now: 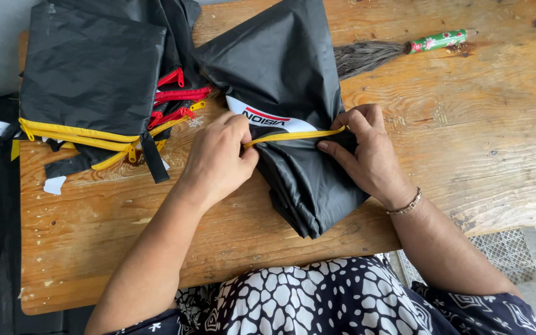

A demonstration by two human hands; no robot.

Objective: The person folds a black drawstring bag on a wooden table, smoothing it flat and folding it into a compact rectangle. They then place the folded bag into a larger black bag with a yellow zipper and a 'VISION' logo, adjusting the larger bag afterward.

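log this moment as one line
left hand: pinching yellow zipper | right hand: gripping black fabric bag | wooden table

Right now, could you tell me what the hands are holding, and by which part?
Both hold the yellow zipper strip of the folded black fabric piece: the left hand pinches its left end, the right hand its right end.

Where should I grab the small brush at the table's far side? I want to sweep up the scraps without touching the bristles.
Take the brush by its green patterned handle, coming from the right. It lies flat, handle end pointing right and free, with the dark bristles fanning left toward the black fabric.
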